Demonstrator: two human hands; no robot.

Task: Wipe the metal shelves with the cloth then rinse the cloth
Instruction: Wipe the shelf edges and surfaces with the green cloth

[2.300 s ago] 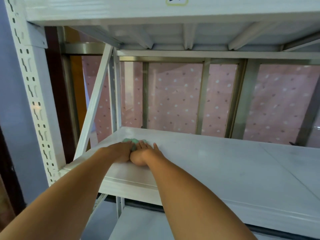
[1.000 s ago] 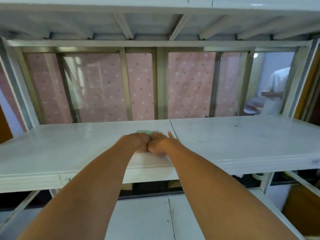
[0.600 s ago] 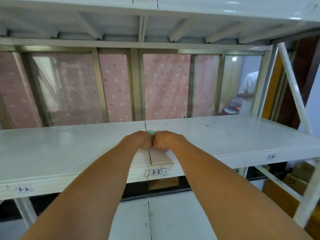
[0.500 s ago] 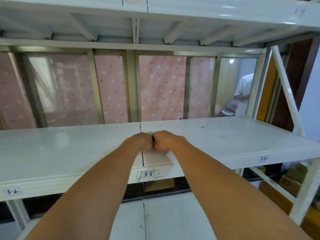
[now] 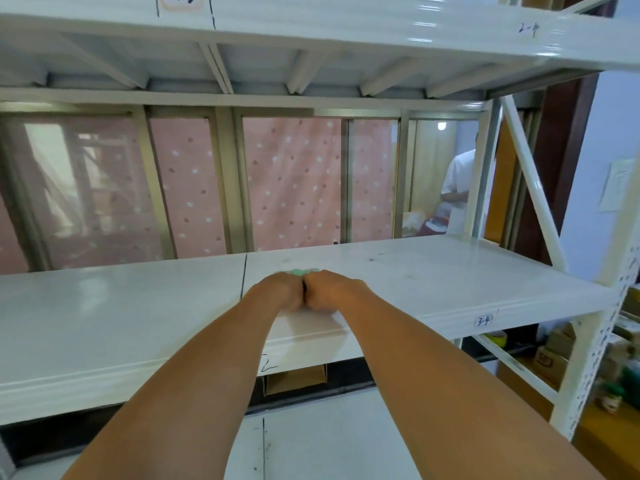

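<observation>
A white metal shelf runs across the view at chest height. My left hand and my right hand lie side by side on it, knuckles touching, both pressing down on a green cloth. Only a thin green edge of the cloth shows beyond my fingers; the rest is hidden under the hands. The hands sit just right of the seam between two shelf panels.
Another white shelf hangs overhead and a lower one lies beneath. A white upright post and diagonal brace stand at right. A person in white stands behind the windows. Boxes sit at lower right.
Both hands have slid the cloth to the right along the shelf, from its left end past the panel seam. My view has swung right with them.
</observation>
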